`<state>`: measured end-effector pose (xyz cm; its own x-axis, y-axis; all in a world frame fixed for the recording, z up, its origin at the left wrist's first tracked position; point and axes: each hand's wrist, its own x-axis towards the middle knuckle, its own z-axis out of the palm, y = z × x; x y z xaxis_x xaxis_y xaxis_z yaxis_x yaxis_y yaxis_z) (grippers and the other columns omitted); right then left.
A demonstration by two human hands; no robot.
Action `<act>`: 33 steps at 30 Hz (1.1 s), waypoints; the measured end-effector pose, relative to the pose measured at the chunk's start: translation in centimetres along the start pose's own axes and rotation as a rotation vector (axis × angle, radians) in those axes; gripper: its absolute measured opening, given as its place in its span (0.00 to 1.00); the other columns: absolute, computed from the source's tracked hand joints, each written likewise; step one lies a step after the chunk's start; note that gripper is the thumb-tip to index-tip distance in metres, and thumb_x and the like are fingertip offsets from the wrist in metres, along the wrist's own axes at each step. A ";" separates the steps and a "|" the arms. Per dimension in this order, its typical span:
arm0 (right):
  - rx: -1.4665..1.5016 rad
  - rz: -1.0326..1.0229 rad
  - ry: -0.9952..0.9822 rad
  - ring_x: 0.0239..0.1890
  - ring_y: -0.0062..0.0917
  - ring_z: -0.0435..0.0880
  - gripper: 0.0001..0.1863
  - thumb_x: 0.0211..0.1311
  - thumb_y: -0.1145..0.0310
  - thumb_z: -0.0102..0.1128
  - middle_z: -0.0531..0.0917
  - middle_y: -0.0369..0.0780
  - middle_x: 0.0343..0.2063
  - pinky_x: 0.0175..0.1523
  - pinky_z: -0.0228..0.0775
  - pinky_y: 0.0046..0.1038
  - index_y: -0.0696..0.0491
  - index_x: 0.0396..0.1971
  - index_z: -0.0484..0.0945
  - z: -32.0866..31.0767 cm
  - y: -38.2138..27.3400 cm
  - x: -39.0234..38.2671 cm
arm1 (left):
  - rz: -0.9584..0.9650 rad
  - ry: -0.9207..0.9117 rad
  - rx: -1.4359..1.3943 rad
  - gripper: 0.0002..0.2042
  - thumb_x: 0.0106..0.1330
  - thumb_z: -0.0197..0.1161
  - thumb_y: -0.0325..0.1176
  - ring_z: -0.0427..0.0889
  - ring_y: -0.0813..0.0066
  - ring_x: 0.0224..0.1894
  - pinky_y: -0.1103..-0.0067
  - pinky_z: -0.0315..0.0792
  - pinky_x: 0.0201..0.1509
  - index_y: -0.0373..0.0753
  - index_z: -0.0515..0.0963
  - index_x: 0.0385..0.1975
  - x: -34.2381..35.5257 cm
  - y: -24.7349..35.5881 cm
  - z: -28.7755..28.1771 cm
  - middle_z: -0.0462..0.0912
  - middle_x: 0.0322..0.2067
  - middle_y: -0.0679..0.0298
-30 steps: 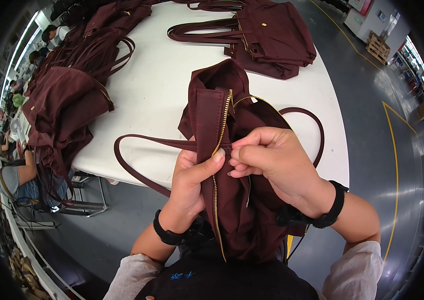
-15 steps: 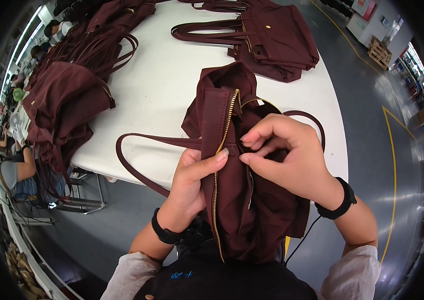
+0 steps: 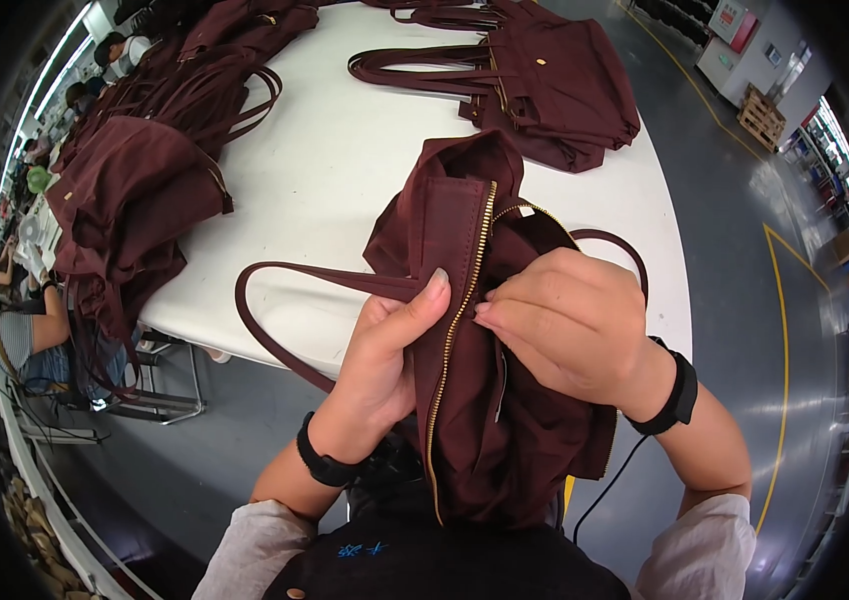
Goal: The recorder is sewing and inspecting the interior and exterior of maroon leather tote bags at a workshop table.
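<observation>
Left hand (image 3: 375, 345) and right hand (image 3: 585, 325) are working near each other in the middle of the frame. The left one is clamping a dark red bag (image 3: 535, 430), its thumb pressing beside the gold zipper (image 3: 486, 228). The right one is pinching its fingertips together by the bag's opening; I cannot tell if they are holding anything. The bag is hanging at the middle and lower middle, partly over the white table (image 3: 305, 190). If the thumb is slipping, the edge could be flopping down. If the right hand is tugging too hard, stitches could be coming loose.
</observation>
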<state>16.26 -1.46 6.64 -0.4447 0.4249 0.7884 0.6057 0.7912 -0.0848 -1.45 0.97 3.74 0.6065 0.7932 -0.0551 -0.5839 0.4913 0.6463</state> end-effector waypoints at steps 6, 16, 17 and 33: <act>-0.059 -0.075 -0.013 0.23 0.27 0.74 0.13 0.32 0.76 0.61 0.76 0.38 0.23 0.21 0.67 0.23 0.59 0.25 0.77 -0.1 -0.1 0.3 | -0.026 0.051 -0.037 0.13 0.67 0.54 0.35 0.78 0.79 0.42 0.81 0.73 0.47 0.31 0.75 0.43 -0.1 0.1 0.5 0.79 0.41 0.61; 0.140 0.197 -0.117 0.23 0.29 0.75 0.08 0.40 0.79 0.64 0.76 0.39 0.23 0.26 0.68 0.26 0.57 0.23 0.75 0.0 -0.6 0.8 | -0.044 0.059 -0.031 0.13 0.67 0.56 0.36 0.78 0.80 0.41 0.81 0.72 0.46 0.30 0.77 0.39 0.1 0.1 -0.1 0.80 0.39 0.60; 0.141 0.195 -0.118 0.23 0.29 0.75 0.08 0.40 0.79 0.64 0.76 0.39 0.23 0.26 0.68 0.26 0.57 0.23 0.75 0.0 -0.6 0.7 | -0.051 0.078 -0.041 0.13 0.67 0.55 0.36 0.78 0.80 0.42 0.82 0.72 0.47 0.30 0.77 0.39 0.1 0.1 0.0 0.80 0.39 0.60; -0.039 -0.035 -0.107 0.20 0.29 0.74 0.11 0.34 0.82 0.66 0.77 0.39 0.21 0.21 0.65 0.25 0.58 0.23 0.76 -0.4 -0.5 1.5 | -0.049 0.129 -0.034 0.12 0.65 0.57 0.33 0.80 0.77 0.40 0.80 0.74 0.45 0.28 0.76 0.39 0.0 0.4 0.2 0.81 0.39 0.59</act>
<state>15.59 -1.40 8.12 -0.5326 0.4438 0.7206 0.6129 0.7894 -0.0332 -1.53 1.11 4.15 0.5617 0.8065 -0.1846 -0.5748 0.5409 0.6141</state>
